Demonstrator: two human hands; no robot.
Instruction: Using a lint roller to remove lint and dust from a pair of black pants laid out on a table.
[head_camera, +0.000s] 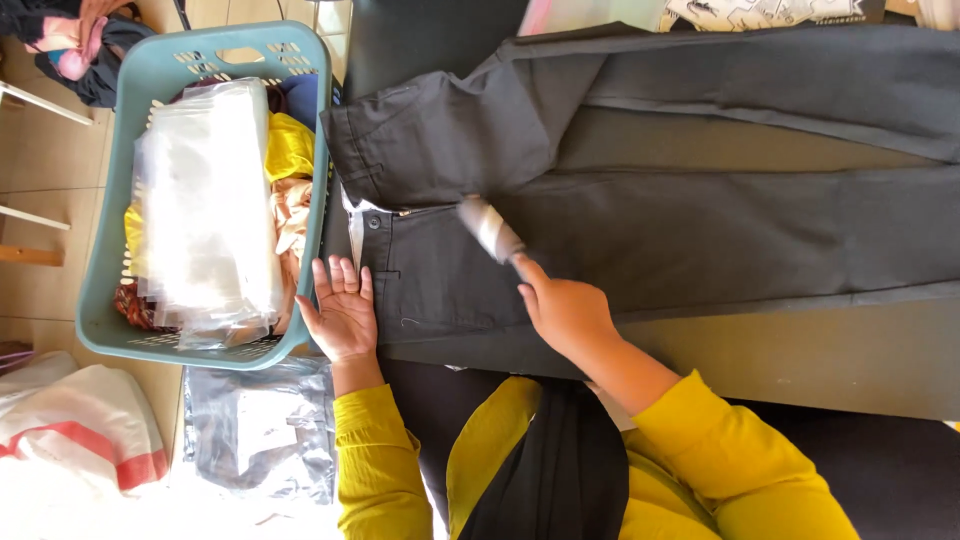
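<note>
rolling a lint roller (489, 228) over dark trousers (640, 230) laid flat on the bench (800, 350); my right hand (562, 308) is clamped on its handle, my left hand (343, 310) is open, pressing the waistband flat so the fabric stays taut. teal laundry basket (100, 300) w/ clear bags sits just beside.

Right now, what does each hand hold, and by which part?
The right hand holds a lint roller by its handle. The left hand holds nothing; it rests flat on the dark trousers.

We keep our left hand (342, 312) flat, palm down, fingers spread. Our right hand (562, 310) is closed in a grip, the wrist bent, both arms in yellow sleeves.
</note>
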